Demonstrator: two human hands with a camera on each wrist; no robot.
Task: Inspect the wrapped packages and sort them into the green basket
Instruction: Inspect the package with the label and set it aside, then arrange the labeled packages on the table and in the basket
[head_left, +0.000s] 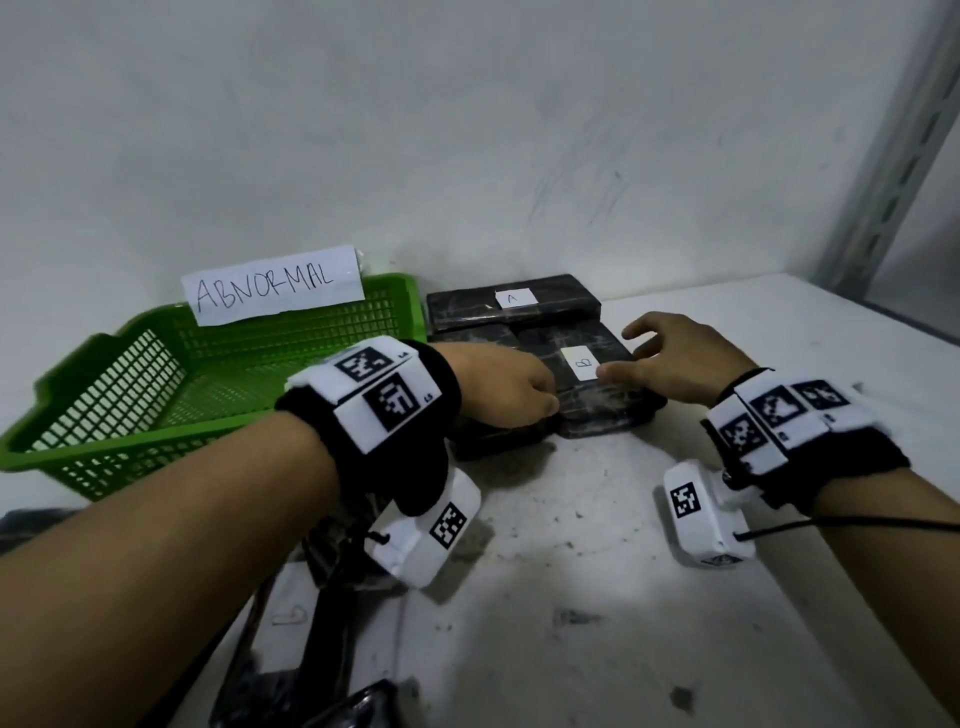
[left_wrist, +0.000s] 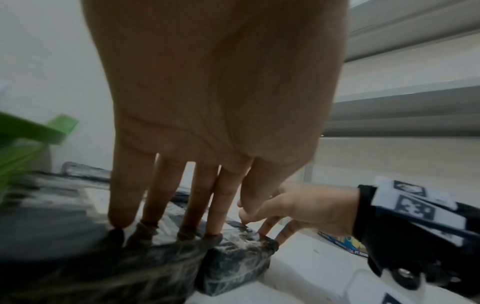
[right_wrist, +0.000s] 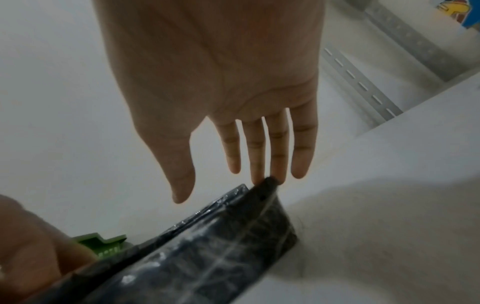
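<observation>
Several black wrapped packages lie on the white desk (head_left: 649, 597), clustered just right of the green basket (head_left: 104, 415). The basket sits at the left against the wall and carries a paper sign (head_left: 272, 286) reading "ABNORMAL". The far package (head_left: 457, 306) bears a small white label marked "A". Nearer lies package B (head_left: 597, 410), with a "B" label on top.

The left hand (head_left: 498, 384) rests on the packages at the left edge of package B; from its wrist view the fingers (left_wrist: 124, 197) reach down fairly straight, tips touching the wrapping, so the grip is wide and clasps nothing. The right hand (head_left: 675, 364) hovers over package B's right side, thumb at the label, fingers spread; its wrist view shows straight fingers (right_wrist: 301, 152) with tips at the package's corner, grip wide.

More black packages (head_left: 322, 696) lie at the near left edge of the desk.
</observation>
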